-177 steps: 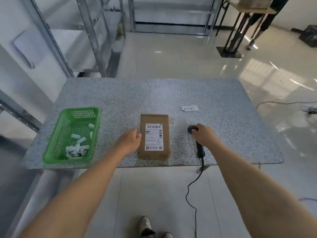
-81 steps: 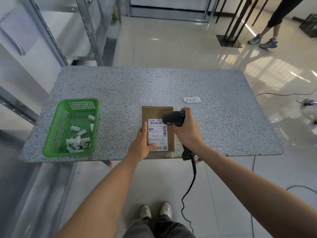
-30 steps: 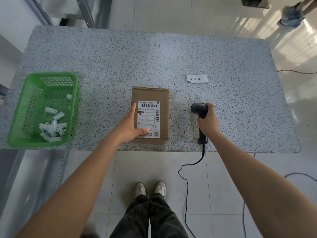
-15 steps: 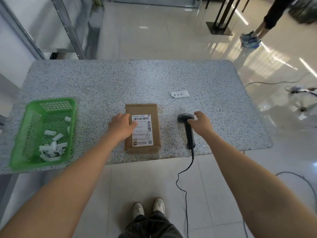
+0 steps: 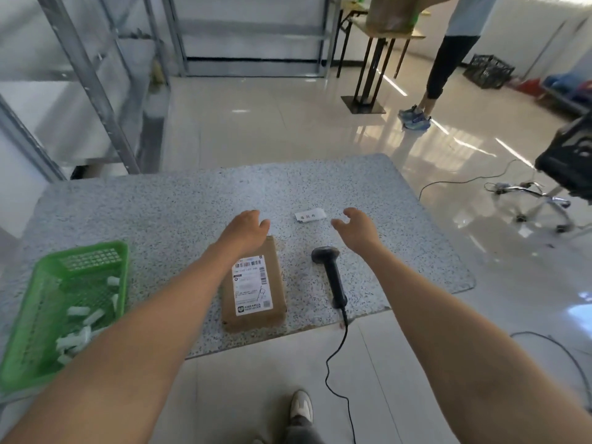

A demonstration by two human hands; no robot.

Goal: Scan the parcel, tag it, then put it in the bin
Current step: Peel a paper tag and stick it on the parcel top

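Observation:
A flat brown parcel point(image 5: 256, 283) with a white shipping label lies near the front edge of the speckled table point(image 5: 192, 200). My left hand point(image 5: 245, 229) hovers over the parcel's far end, fingers apart, holding nothing. To the parcel's right the black barcode scanner point(image 5: 331, 274) lies on the table with its cord hanging to the floor. My right hand point(image 5: 355, 227) is open above the table beyond the scanner head, just right of a small white tag point(image 5: 310, 216). A green basket point(image 5: 69, 302) with several white tags sits at the front left.
Metal shelving point(image 5: 96, 81) stands behind the table on the left. A person point(image 5: 445, 56) stands by a black-legged table at the back right. An office chair base point(image 5: 541, 203) and loose cables lie on the floor to the right.
My right hand let go of the scanner, which now lies on the table, and reached forward toward the white tag. My left hand slid from the parcel's label side to its far end.

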